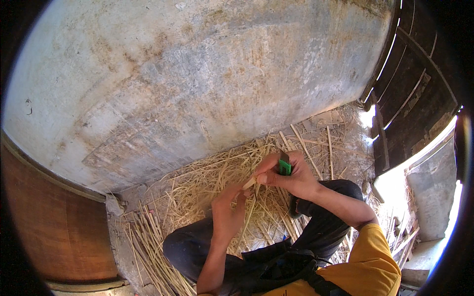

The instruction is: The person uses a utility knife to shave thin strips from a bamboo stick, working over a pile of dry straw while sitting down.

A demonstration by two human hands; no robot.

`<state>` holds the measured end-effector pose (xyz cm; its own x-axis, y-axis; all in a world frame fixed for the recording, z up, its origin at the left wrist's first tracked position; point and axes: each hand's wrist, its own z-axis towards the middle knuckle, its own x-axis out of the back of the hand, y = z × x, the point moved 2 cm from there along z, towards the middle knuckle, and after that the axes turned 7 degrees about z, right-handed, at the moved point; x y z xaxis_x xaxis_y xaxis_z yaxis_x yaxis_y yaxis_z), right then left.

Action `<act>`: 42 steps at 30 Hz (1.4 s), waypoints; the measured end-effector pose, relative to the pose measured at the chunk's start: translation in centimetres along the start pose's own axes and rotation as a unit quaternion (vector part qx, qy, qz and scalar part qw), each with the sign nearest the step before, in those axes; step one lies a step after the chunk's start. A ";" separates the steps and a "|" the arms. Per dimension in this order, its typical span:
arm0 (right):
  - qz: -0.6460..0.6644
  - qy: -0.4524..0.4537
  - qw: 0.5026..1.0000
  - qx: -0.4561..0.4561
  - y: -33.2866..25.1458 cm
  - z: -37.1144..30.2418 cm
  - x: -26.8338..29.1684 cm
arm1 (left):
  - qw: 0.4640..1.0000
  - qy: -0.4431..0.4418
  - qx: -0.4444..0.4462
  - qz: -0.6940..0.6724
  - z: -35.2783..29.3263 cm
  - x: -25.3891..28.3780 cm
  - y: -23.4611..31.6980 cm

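A short pale strip, apparently bamboo [250, 183], runs between my two hands in front of my chest. My left hand [228, 209] is closed, its fingers pinching the near end of this strip. My right hand [296, 178] is wrapped round a green-handled knife [285, 166], whose dark blade shows above the fingers. The right thumb and fingertips meet the strip's far end. Much of the knife is hidden inside the right hand.
Curly pale shavings [197, 190] cover the floor ahead and between my bent legs. Long thin sticks [153, 241] lie bundled at the left. A stained wall [212, 84] rises just beyond, a brown wooden panel [54, 232] stands left, and dark slats [414, 84] hang right.
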<state>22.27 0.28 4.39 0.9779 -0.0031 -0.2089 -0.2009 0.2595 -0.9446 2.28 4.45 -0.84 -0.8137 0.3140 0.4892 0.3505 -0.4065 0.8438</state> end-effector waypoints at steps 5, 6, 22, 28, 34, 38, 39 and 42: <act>0.002 -0.081 0.997 -0.002 -0.3 0.2 -0.3 | 0.999 0.030 -0.022 0.011 0.4 0.4 0.3; 0.010 -0.102 0.995 0.004 -0.4 0.3 -0.4 | 0.999 0.040 -0.031 0.019 0.4 0.5 0.3; -0.041 -0.128 0.990 -0.034 -0.6 -0.1 -0.2 | 0.968 0.184 -0.126 0.115 0.7 3.1 0.5; -0.040 -0.131 0.988 -0.074 -0.9 0.0 -0.3 | 0.954 0.219 -0.125 0.160 0.6 3.9 1.0; -0.119 -0.117 0.976 -0.143 -1.1 0.5 0.0 | 0.939 0.241 -0.126 0.209 0.5 4.6 0.9; -0.143 -0.113 0.972 -0.151 -0.3 0.6 0.4 | 0.935 0.242 -0.125 0.226 0.6 4.9 0.8; -0.150 -0.113 0.971 -0.148 -0.3 0.7 0.4 | 0.935 0.241 -0.123 0.230 0.6 4.9 0.7; -0.170 -0.116 0.966 -0.156 -0.1 0.9 0.4 | 0.929 0.240 -0.125 0.252 0.5 5.0 0.7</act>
<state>22.71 1.12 4.65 0.9698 0.1883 0.1551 0.1622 -0.0224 -0.9865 -1.30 6.15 2.31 -0.7095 -0.3650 0.6028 0.6731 -0.6042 0.4264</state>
